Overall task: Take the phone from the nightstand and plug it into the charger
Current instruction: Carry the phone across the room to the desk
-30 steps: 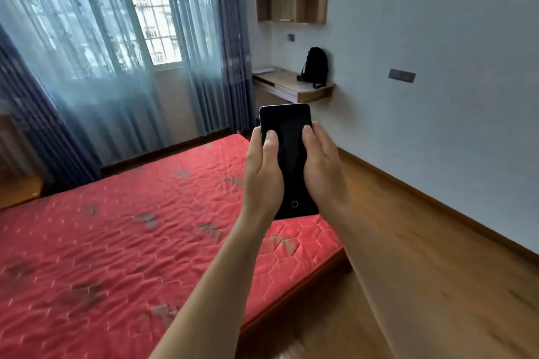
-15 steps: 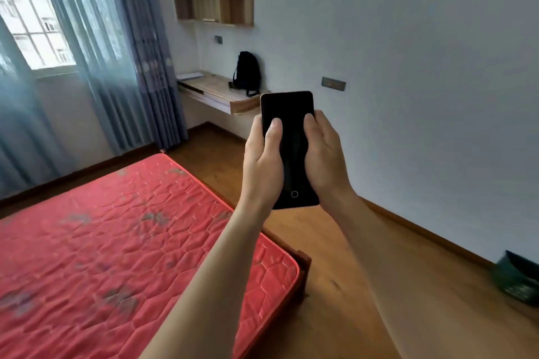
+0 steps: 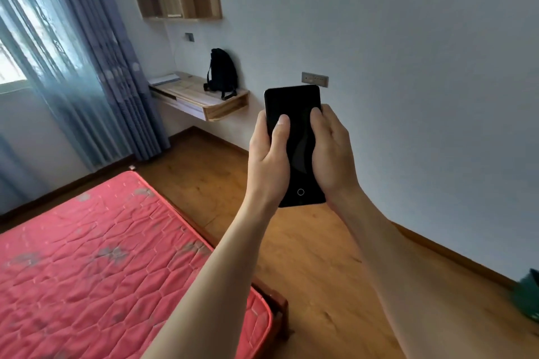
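View swung further right since earlier frame: red quilted mattress (image 3: 102, 265) lower left now, grey wall socket plate (image 3: 315, 79) just above black rectangular phone (image 3: 294, 114). Left hand (image 3: 269, 163) and right hand (image 3: 332, 154) both grip phone upright mid-air, thumbs on dark screen. Black backpack (image 3: 222, 73) on wooden wall desk (image 3: 186, 93).

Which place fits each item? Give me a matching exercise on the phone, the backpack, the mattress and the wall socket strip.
Items:
1. phone
2. backpack
3. mattress
4. wall socket strip

Places:
A. standing on the floating wooden desk
B. on the wall just above the phone's top edge
C. held upright between the left hand and the right hand
D. low at the left, red and quilted

Pairs: 1-C, 2-A, 3-D, 4-B
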Available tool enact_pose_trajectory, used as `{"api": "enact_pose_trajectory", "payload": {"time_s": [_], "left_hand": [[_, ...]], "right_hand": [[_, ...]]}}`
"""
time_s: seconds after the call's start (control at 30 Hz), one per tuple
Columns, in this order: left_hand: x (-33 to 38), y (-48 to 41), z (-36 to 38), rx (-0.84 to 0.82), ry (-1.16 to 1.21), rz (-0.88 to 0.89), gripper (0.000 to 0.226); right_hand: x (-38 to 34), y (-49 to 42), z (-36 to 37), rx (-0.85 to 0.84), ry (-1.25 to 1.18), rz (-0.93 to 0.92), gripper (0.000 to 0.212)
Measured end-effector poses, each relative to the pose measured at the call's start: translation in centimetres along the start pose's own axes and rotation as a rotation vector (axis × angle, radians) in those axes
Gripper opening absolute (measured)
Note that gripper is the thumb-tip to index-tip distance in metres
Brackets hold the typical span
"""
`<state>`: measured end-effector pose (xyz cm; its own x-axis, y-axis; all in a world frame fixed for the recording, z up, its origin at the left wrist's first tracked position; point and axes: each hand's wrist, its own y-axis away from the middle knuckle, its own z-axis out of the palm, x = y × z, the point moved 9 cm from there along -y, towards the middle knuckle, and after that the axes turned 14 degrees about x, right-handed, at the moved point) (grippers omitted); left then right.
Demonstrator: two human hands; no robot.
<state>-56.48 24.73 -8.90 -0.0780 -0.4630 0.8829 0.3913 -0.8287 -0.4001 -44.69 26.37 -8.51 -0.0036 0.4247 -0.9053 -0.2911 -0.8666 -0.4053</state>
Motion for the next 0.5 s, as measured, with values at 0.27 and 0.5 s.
{"api": "enact_pose_trajectory", "payload": {"time_s": [0.27,0.5], "left_hand": [[-4.7,-7.6,9.7,0.091,-0.035,0.022,0.025],[-10.8,-16.5,11.6,0.174,-0.048,0.031,0.027]], "right_hand": [[3.8,-13.6,-2.6,-0.065,-0.032,0.01,0.028],[9.9,-22.5,1.9,-0.144,-0.032,0.055,0.032]]}}
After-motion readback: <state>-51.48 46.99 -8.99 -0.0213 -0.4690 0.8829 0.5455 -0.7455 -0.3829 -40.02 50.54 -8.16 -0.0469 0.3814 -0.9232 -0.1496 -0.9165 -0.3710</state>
